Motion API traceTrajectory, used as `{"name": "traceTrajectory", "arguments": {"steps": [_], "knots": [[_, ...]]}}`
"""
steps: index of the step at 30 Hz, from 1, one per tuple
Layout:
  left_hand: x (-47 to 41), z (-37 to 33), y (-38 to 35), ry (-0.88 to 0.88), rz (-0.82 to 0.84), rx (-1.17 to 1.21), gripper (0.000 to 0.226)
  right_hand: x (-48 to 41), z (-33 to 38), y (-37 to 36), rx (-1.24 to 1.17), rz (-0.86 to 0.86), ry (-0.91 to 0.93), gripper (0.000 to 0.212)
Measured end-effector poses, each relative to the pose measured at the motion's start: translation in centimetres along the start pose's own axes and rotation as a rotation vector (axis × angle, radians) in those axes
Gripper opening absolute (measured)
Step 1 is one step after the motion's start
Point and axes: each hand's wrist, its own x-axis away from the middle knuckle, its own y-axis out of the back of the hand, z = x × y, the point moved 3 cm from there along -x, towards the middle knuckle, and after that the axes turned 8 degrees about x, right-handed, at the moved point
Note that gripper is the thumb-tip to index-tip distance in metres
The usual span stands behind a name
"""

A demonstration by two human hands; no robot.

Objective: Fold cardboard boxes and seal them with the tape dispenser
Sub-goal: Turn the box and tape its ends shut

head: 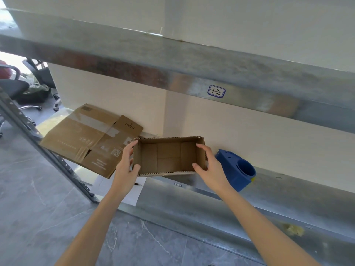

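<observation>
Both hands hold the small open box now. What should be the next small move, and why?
Probably turn the small box over and set it on the shelf, bottom up. The left hand and right hand grip its end walls, its opening faces the camera, and the inner bottom flaps lie closed with no tape showing. The blue tape dispenser stands just right of it.

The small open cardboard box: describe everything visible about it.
The small cardboard box is plain brown corrugated board, rectangular, its open top facing the camera, bottom flaps folded shut inside. The left hand grips its left end wall, the right hand its right end wall, over the front edge of the metal shelf; whether it rests there is unclear.
</observation>
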Motion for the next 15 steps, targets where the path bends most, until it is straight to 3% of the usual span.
{"name": "traceTrajectory", "arguments": {"steps": [4, 8, 15], "knots": [[-0.3, 0.3, 0.2, -0.005, 0.015, 0.042, 0.073, -0.1, 0.8, 0.0, -0.019, 0.01, 0.012, 0.072], [-0.5, -0.7, 0.3, -0.077, 0.017, -0.008, 0.085, 0.0, 1.7, 0.6, -0.061, -0.018, 0.026, 0.084], [-1.4, -5.4, -1.2, -0.204, 0.043, -0.037, 0.095, 0.5, 1.9, 4.8, -0.084, -0.152, 0.078, 0.088]]}}
